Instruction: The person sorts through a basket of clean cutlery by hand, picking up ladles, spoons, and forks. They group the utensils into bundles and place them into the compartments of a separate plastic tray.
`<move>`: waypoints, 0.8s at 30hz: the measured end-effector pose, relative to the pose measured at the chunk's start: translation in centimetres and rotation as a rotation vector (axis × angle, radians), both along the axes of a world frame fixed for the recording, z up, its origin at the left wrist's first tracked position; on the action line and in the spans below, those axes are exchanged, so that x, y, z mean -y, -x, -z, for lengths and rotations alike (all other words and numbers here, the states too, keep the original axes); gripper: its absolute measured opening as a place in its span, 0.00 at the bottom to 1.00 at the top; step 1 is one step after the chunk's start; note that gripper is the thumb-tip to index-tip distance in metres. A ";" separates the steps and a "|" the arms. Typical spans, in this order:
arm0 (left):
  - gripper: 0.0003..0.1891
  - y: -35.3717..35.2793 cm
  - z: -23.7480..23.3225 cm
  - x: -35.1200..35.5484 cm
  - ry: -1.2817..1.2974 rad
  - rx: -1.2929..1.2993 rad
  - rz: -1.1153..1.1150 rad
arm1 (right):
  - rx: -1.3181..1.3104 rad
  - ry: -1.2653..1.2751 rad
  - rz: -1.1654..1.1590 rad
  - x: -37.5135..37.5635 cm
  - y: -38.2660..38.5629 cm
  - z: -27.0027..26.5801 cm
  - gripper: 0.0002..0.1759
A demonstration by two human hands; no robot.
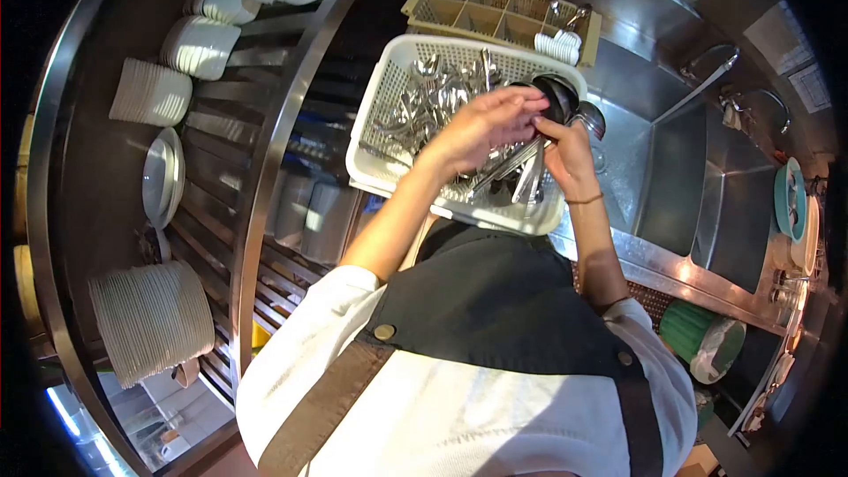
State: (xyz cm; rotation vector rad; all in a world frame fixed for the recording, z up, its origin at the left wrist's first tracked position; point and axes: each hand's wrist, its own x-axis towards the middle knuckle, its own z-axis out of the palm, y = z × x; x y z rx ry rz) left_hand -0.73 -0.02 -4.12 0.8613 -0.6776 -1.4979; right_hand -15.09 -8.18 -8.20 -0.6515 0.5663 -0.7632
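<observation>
Right hand gripping shiny spoons, left hand atop, white lattice basket

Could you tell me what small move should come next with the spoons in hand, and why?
Probably lift the bundle of spoons toward the beige sorting tray: the right hand grips them, and the left hand steadies their bowls over the white basket.

spoons are shining, smooth metal | basket is looking like white plastic (full of little holes) | sink is gleaming, grey metal
</observation>
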 end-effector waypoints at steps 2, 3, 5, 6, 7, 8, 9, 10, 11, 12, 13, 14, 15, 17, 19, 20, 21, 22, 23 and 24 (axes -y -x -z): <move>0.21 -2.6 -0.9 -0.1 0.047 0.165 0.076 | 0.000 -0.056 -0.024 -0.2 0.1 1.3 0.08; 0.20 -3.6 -1.9 -0.5 0.036 0.268 -0.038 | 0.035 -0.190 -0.097 0.2 0.2 3.0 0.07; 0.18 -6.2 -3.1 -1.6 0.004 0.391 -0.238 | 0.102 -0.309 -0.188 0.1 0.0 4.3 0.07; 0.16 -8.1 -2.4 -2.0 -0.010 0.373 -0.333 | 0.104 -0.313 -0.186 -0.2 -0.2 4.1 0.07; 0.16 -9.0 -1.9 -2.4 -0.042 0.400 -0.397 | 0.054 -0.332 -0.140 -0.4 -0.5 3.6 0.07; 0.15 -9.5 -1.2 -2.7 -0.074 0.425 -0.461 | 0.001 -0.350 -0.095 -0.6 -0.8 2.8 0.08; 0.15 -9.4 0.1 -2.8 -0.143 0.390 -0.414 | 0.142 -0.365 -0.186 -0.9 -0.8 0.6 0.08; 0.15 -9.0 1.8 -2.8 -0.212 0.354 -0.368 | 0.141 -0.366 -0.190 -1.2 -1.1 0.5 0.08; 0.16 -8.0 3.5 -2.9 -0.261 0.262 -0.290 | 0.138 -0.377 -0.210 -1.3 -1.4 0.4 0.09; 0.16 -7.2 5.1 -3.0 -0.235 0.197 -0.140 | 0.138 -0.384 -0.226 -1.1 -1.5 0.2 0.09; 0.16 -6.1 6.9 -2.8 -0.283 0.083 -0.129 | 0.145 -0.437 -0.269 -0.9 -1.6 1.1 0.09; 0.18 -5.3 8.2 -2.4 -0.209 -0.092 -0.033 | 0.150 -0.476 -0.327 -1.0 -1.5 1.2 0.11; 0.18 -4.2 7.5 -2.3 -0.262 -0.194 -0.053 | 0.142 -0.436 -0.366 -1.3 -1.4 0.6 0.15; 0.21 -3.5 9.0 -1.0 -0.221 -0.589 0.053 | 0.183 -0.392 -0.446 -1.8 -1.4 0.2 0.21; 0.24 -3.3 8.0 -0.1 -0.151 -0.662 0.192 | 0.124 -0.300 -0.446 -2.1 -1.5 -0.2 0.21; 0.25 -3.5 7.5 0.3 -0.085 -0.666 0.301 | 0.095 -0.247 -0.450 -2.1 -1.5 -0.5 0.20; 0.26 -3.4 6.8 0.8 -0.100 -0.652 0.257 | 0.093 -0.241 -0.446 -2.1 -1.2 -0.4 0.20; 0.28 -3.0 5.7 1.2 -0.115 -0.639 0.211 | 0.081 -0.245 -0.444 -2.2 -0.9 0.0 0.18; 0.30 -2.1 4.6 1.5 -0.104 -0.518 0.052 | 0.067 -0.249 -0.443 -2.3 -0.5 0.1 0.16; 0.28 -1.9 3.6 1.6 -0.051 -0.422 0.050 | 0.064 -0.244 -0.442 -2.3 -0.1 -0.1 0.16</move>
